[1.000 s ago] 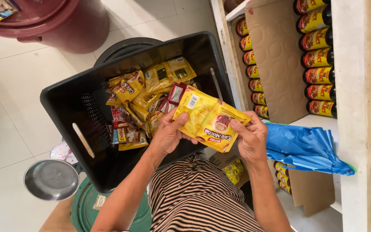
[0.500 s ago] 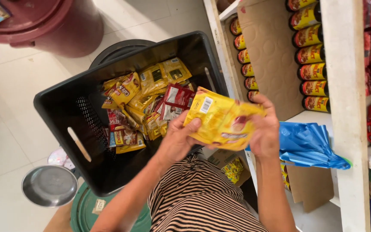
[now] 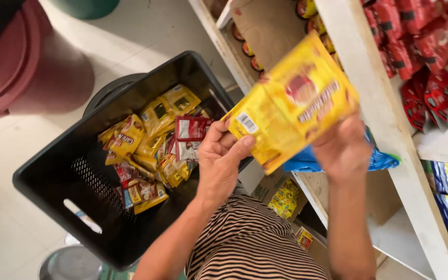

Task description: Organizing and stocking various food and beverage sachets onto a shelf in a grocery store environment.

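I see the yellow packets (image 3: pixel 294 101) raised between both hands: my left hand (image 3: pixel 223 158) pinches their lower corner, my right hand (image 3: pixel 342 148) grips the far edge. Below the left hand sits a black crate (image 3: pixel 53 179) of sachets; a white shelf post (image 3: pixel 374 98) stands just beyond the right.

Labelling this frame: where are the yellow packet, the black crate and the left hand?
yellow packet (image 3: pixel 296 101), head view, middle of its face
black crate (image 3: pixel 53 166), head view, near rim
left hand (image 3: pixel 221 161), head view, back of hand
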